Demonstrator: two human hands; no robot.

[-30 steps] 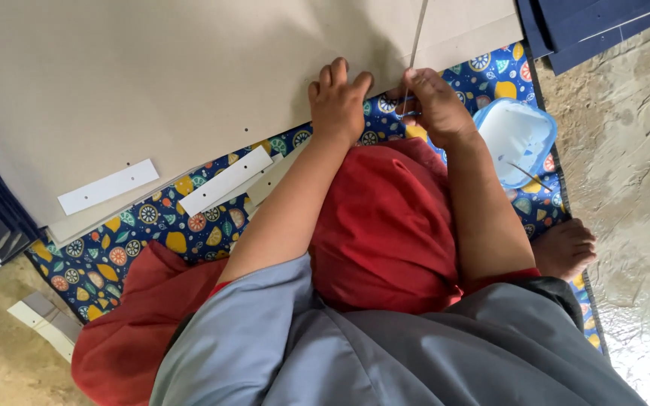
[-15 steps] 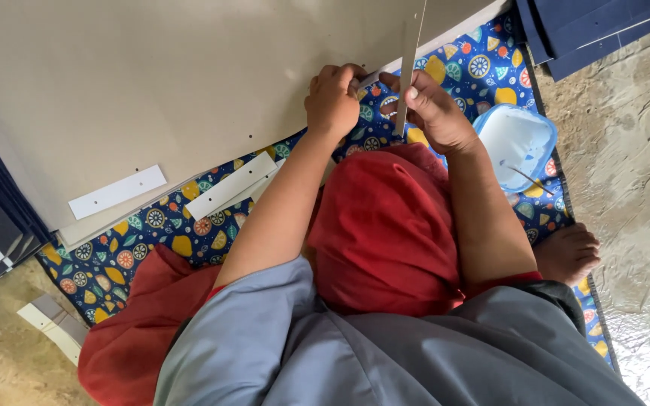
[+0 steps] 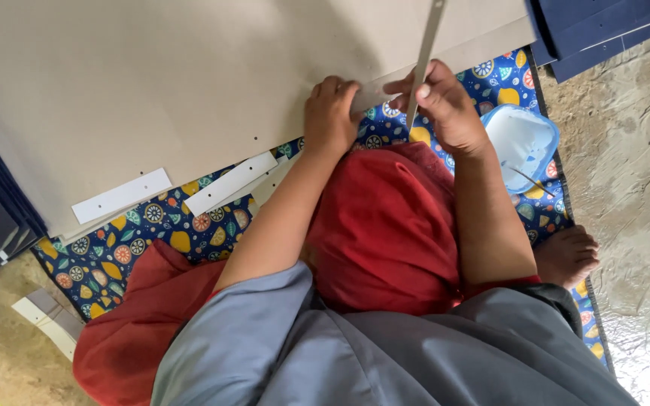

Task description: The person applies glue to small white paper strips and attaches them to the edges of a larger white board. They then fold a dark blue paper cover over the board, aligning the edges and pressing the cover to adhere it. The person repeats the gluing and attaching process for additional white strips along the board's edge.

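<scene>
Head view shows your left hand curled over the near edge of the large grey cardboard sheet, its fingers pressed together on the board. At three o'clock from it, your right hand has its fingers pinching a long thin metal ruler, which runs up toward twelve o'clock across the sheet. The cardboard lies on a patterned blue mat on the floor. Two white paper strips with small holes rest at the sheet's edge, at eight o'clock from your left hand. A pale blue plastic lid sits just beside your right wrist, at four o'clock.
</scene>
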